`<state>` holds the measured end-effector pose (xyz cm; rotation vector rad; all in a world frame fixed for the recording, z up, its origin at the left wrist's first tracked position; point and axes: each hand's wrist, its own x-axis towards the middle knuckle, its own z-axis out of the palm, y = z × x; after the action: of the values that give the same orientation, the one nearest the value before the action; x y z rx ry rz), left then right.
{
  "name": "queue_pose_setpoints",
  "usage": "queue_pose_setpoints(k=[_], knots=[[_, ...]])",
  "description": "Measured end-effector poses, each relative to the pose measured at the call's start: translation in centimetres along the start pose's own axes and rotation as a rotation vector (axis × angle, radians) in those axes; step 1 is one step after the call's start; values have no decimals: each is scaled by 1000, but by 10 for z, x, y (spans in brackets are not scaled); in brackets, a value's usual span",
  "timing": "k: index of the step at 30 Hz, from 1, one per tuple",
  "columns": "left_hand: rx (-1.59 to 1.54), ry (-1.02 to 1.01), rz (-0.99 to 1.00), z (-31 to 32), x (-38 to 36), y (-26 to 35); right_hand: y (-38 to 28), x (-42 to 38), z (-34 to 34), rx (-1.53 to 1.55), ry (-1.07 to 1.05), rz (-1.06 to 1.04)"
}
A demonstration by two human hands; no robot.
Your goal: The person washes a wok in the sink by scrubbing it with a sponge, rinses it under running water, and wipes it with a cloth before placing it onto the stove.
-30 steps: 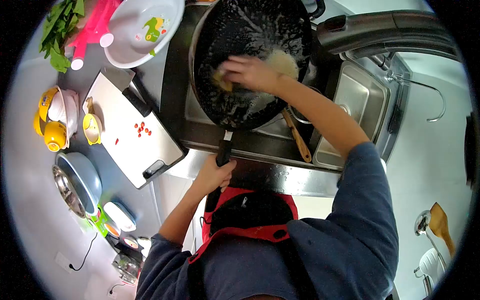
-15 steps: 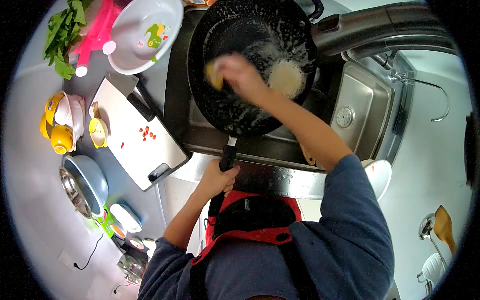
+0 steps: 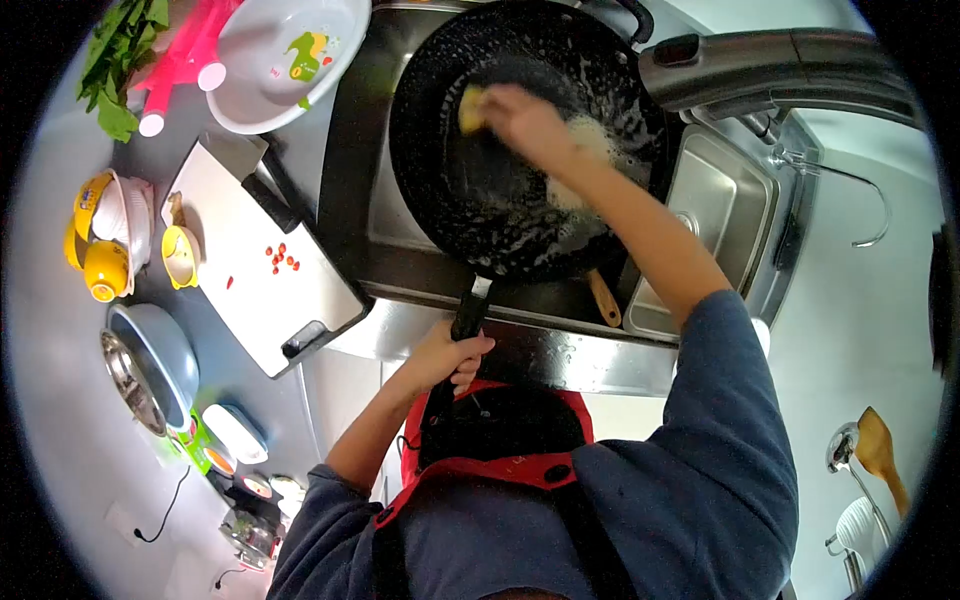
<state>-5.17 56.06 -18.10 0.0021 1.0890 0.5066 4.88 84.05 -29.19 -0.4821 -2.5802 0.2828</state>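
My left hand (image 3: 448,358) is wrapped round the black handle (image 3: 470,316) of a large black wok (image 3: 450,215) over the sink. Inside the wok, my right hand (image 3: 520,118) grips a yellow sponge (image 3: 472,110) against the dark surface, slightly blurred by motion. White suds streak the wok's wall, and cloudy foamy liquid (image 3: 568,193) lies in it, partly hidden behind my right hand and forearm.
Left of the sink, a cutting board (image 3: 240,300) holds a cleaver (image 3: 268,200) and red pepper pieces (image 3: 283,258). A white basin (image 3: 240,75) stands above it. A thick black faucet (image 3: 740,70) reaches in from the right, above a steel basin (image 3: 745,200). A wooden handle (image 3: 604,298) shows below the wok.
The wok has shifted slightly right in view. My right hand and the sponge have moved right and a little up. The foamy liquid has spread, and the wooden handle shows more.
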Motion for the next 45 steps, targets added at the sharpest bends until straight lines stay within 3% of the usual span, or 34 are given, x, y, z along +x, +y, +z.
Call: queue_pose_setpoints(k=[4, 8, 11, 13, 14, 17, 19, 20, 22, 24, 25, 27, 28, 29, 30, 33, 36, 40, 42, 45], knots=[[10, 13, -52, -9, 13, -2, 20, 5, 6, -35, -55, 109], [29, 13, -25, -20, 15, 0, -37, -47, 4, 206, -301, -120], [47, 40, 2, -20, 15, 1, -3, -43, 7, 182, -396, -215], [3, 1, -9, -9, 12, 0, 4, -5, 8, 75, -215, 89], [-29, -33, -19, -5, 11, 1, 2, 11, 10, 152, -78, 95], [-49, -42, -36, -7, 9, 3, -19, -16, 13, 159, -103, 56], [-61, -86, -38, -5, 10, 2, -30, -44, -9, 358, -390, -84], [-71, -116, -37, -6, 11, 3, -22, -49, -20, 347, -392, -82], [-102, -117, -59, -9, 8, 0, -9, -62, -46, 429, -621, -218], [-136, -118, -77, -12, 6, 1, 19, -66, -66, 357, -756, -264], [-132, -135, -81, -13, 3, 4, 38, -68, -67, 301, -782, -181], [-130, -161, -79, -11, 4, 7, 69, -61, -70, -27, -670, -190], [-133, -172, -80, -10, 4, 5, 83, -57, -62, -58, -600, -11], [-134, -183, -80, -8, 5, 5, 96, -41, -67, -225, -565, -159], [-132, -186, -80, -5, 4, 7, 95, -21, -74, -236, -468, -171], [-134, -144, -94, 2, 1, 6, 70, -34, -41, -146, -157, 141], [-125, -126, -120, -8, 11, -2, 25, -75, -24, -3, -238, 246], [-129, -172, -118, -8, 12, 0, 27, -63, -40, 71, -231, 303], [-104, -160, -102, -7, 8, 2, 31, -53, -38, -23, -179, 656], [-121, -188, -103, -8, 9, 3, -20, -78, -16, 102, -134, 396]])
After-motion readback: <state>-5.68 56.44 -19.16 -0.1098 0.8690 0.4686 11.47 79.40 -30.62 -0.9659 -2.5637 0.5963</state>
